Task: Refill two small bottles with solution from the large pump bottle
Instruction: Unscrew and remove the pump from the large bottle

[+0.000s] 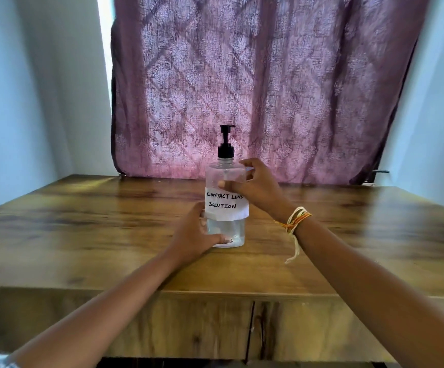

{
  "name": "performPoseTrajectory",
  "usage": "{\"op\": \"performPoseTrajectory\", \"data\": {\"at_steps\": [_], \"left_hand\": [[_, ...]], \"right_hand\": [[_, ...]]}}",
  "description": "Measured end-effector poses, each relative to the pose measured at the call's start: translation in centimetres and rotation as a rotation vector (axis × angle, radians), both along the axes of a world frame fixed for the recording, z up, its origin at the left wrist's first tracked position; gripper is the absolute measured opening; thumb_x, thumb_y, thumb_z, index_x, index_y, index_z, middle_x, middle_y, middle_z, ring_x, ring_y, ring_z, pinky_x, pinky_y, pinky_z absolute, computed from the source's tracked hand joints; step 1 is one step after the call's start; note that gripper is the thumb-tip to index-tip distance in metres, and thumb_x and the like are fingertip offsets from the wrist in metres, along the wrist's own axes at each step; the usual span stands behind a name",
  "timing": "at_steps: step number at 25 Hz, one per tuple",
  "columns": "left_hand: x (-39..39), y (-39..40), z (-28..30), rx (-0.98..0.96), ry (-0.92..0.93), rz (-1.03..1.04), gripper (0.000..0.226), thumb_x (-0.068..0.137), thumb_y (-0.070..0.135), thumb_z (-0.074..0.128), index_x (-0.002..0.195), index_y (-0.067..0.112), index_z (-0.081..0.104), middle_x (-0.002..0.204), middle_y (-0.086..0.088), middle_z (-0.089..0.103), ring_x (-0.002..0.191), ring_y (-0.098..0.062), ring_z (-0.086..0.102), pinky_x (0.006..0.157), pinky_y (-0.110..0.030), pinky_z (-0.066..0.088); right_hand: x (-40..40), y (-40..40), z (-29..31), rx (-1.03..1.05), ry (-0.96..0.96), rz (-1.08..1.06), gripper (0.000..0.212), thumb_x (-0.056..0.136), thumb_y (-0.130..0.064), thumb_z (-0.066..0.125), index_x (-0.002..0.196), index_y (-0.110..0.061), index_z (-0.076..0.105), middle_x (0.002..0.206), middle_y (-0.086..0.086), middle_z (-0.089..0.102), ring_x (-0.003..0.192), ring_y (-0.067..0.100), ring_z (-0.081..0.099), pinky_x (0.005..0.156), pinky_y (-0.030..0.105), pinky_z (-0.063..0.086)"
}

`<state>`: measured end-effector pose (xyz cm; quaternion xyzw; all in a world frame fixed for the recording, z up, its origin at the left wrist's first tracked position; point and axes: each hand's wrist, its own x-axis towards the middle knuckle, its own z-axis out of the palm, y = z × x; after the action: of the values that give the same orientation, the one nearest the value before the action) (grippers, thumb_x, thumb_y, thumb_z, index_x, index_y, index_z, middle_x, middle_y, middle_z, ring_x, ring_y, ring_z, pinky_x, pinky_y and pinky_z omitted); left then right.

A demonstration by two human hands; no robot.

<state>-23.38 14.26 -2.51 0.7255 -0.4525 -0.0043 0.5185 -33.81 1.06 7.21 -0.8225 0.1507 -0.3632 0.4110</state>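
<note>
head view: the pump bottle [225, 205] stands upright mid-surface [82, 221]. left hand [193, 235] grasps its base, right hand [258, 185] its shoulder, probably steadying it for pumping. small bottles not visible.

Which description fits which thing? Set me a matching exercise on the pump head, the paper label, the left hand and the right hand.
Things:
1. pump head
2. paper label
3. left hand
4. right hand

Descriptions:
A. grips the bottle near its base
B. white, handwritten "CONTACT LENS SOLUTION"
C. black, on top of the bottle
D. holds the bottle's upper part, threads tied at the wrist

Pairs: 1-C, 2-B, 3-A, 4-D
</note>
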Motion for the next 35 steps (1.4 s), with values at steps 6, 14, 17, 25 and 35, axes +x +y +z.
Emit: {"op": "performPoseTrajectory", "data": {"at_steps": [6, 14, 17, 25, 35], "left_hand": [[-2.8, -1.3, 0.0, -0.011, -0.027, -0.019, 0.079, 0.055, 0.029, 0.091, 0.122, 0.021, 0.051, 0.111, 0.004, 0.065, 0.093, -0.015, 0.064, 0.080, -0.038, 0.057], [-2.8, -1.7, 3.7, -0.042, 0.115, -0.255, 0.089, 0.056, 0.043, 0.089, 0.129, 0.017, 0.046, 0.115, 0.003, 0.065, 0.109, -0.015, 0.064, 0.090, -0.033, 0.055], [-1.7, -2.4, 8.4, -0.136, 0.176, -0.217, 0.093, 0.060, 0.045, 0.085, 0.138, 0.015, 0.043, 0.121, -0.004, 0.063, 0.113, -0.019, 0.062, 0.095, -0.035, 0.053], [-1.4, -4.7, 12.1, 0.012, 0.123, -0.266, 0.035, 0.070, 0.028, 0.083, 0.101, 0.018, 0.074, 0.098, -0.001, 0.077, 0.094, -0.015, 0.072, 0.092, -0.035, 0.055], [-0.4, -5.3, 11.1, -0.033, 0.263, -0.296, 0.036, 0.060, 0.028, 0.088, 0.094, 0.017, 0.078, 0.096, -0.002, 0.078, 0.092, -0.017, 0.073, 0.083, -0.033, 0.058]], "right_hand": [[-3.6, -0.8, 0.1, -0.001, 0.013, -0.039, 0.072, 0.067, -0.030, 0.087, 0.124, -0.007, 0.049, 0.106, 0.009, 0.068, 0.094, 0.022, 0.068, 0.085, 0.045, 0.058], [-5.0, -1.5, 1.0, 0.010, 0.037, 0.016, 0.068, 0.074, -0.038, 0.080, 0.126, -0.008, 0.048, 0.106, 0.002, 0.064, 0.096, 0.018, 0.065, 0.075, 0.028, 0.055], [-4.4, -1.2, 3.2, -0.010, -0.088, 0.002, 0.053, 0.075, -0.037, 0.079, 0.115, -0.007, 0.063, 0.102, 0.010, 0.072, 0.096, 0.026, 0.069, 0.085, 0.040, 0.058], [-2.5, -1.8, 5.5, -0.071, -0.056, -0.052, 0.046, 0.064, -0.032, 0.088, 0.093, 0.000, 0.071, 0.078, 0.005, 0.067, 0.074, 0.017, 0.062, 0.068, 0.031, 0.049], [-2.6, -2.8, 5.2, 0.071, -0.153, 0.179, 0.028, 0.074, 0.002, 0.077, 0.101, 0.009, 0.070, 0.083, 0.011, 0.072, 0.074, 0.016, 0.069, 0.077, 0.027, 0.058]]}}
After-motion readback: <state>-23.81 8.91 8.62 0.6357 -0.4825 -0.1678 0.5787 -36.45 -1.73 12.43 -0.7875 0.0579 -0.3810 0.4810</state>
